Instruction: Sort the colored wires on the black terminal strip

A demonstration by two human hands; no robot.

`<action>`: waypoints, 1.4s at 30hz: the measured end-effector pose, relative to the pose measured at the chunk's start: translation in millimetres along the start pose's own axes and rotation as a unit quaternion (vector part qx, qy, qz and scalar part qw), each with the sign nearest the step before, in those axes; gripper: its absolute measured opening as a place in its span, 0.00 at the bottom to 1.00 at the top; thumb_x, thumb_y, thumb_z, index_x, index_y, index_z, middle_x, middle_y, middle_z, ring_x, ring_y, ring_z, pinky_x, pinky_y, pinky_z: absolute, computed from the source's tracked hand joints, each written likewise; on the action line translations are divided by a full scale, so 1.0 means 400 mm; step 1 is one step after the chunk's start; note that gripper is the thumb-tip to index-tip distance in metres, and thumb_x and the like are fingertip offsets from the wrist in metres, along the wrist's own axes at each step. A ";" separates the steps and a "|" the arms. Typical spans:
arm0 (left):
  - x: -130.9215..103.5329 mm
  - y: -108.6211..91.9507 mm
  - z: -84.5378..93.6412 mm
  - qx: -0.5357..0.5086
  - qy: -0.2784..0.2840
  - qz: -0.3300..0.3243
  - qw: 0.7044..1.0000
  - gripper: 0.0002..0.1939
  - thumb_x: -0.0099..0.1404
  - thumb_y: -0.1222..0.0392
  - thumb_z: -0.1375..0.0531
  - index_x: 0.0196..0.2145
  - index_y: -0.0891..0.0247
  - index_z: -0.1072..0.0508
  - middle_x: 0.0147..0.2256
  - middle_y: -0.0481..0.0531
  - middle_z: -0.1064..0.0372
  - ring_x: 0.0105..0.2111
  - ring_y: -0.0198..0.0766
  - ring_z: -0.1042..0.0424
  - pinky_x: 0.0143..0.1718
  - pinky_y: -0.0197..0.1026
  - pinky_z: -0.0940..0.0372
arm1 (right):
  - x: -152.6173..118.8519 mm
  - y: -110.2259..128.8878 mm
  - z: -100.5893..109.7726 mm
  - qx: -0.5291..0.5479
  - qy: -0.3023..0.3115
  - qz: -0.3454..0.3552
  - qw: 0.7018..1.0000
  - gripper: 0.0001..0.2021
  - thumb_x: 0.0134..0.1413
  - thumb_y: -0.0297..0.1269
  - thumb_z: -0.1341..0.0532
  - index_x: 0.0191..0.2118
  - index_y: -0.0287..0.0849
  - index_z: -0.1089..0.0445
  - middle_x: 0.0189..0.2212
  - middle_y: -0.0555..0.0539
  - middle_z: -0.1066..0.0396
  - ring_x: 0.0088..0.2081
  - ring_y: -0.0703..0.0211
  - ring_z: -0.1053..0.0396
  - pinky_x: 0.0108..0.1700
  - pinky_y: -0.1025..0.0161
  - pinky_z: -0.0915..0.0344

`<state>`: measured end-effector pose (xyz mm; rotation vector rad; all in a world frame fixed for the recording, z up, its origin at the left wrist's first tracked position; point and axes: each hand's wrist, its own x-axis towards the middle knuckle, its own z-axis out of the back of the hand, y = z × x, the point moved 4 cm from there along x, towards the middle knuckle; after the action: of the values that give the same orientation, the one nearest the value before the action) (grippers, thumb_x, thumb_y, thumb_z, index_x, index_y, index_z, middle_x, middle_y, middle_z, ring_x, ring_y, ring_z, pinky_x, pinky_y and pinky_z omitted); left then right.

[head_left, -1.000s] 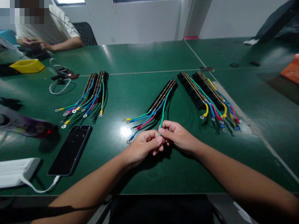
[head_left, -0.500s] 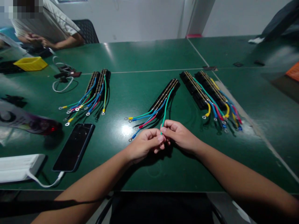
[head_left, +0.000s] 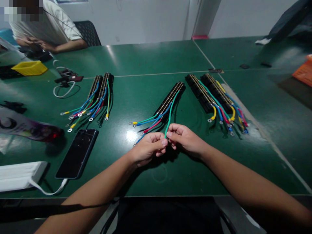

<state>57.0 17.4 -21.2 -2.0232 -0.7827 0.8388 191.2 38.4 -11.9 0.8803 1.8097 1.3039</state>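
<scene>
Well in from the near edge of a glossy green table [head_left: 195, 182], a thin green plastic-coated wire [head_left: 171, 112] is pinched low down between the thumb and fingers of a bare left hand [head_left: 150, 148]; a bare right hand [head_left: 185, 139] is held close beside it, fingers curled, though whether the wire is also gripped there cannot be told. The work is judged best done with a light pinch near the wire's end, one hand used to steady and the other to adjust, so that no tug is passed to the joint on the long black strip with gold-coloured metal bars [head_left: 168, 97]. Sharp kinks are better avoided, and the slim blue plastic-coated wires [head_left: 147, 122] near the left hand are best left undisturbed. From the grip, the wire is carried in a gentle curve toward the table's far edge, its upper part joined to the strip near the end farther from the hands; its lower tip is hidden by the left fingers. Beyond both hands, the strip is seen lying at a slant to the near edge.
</scene>
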 end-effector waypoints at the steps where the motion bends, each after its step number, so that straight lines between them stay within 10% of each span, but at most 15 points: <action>1: 0.001 0.000 0.001 0.000 0.000 0.004 1.000 0.20 0.56 0.49 0.31 0.27 0.68 0.34 0.20 0.44 0.36 0.17 0.22 0.44 0.18 0.27 0.51 | 0.001 -0.001 0.001 0.012 0.000 -0.001 1.000 0.16 0.50 0.46 0.32 0.31 0.40 0.36 0.21 0.55 0.37 0.21 0.69 0.40 0.23 0.69 0.40; 42: 0.011 -0.002 0.004 0.013 0.042 0.033 0.998 0.17 0.60 0.51 0.34 0.35 0.71 0.27 0.26 0.50 0.31 0.20 0.24 0.39 0.21 0.27 0.46 | 0.015 -0.011 -0.008 0.054 0.004 -0.022 0.998 0.17 0.53 0.48 0.34 0.33 0.38 0.35 0.23 0.51 0.31 0.22 0.67 0.36 0.25 0.69 0.42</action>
<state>58.0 21.7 -22.4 -2.0559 -0.6579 0.7911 184.8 41.0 -16.6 0.8875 1.9105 1.1932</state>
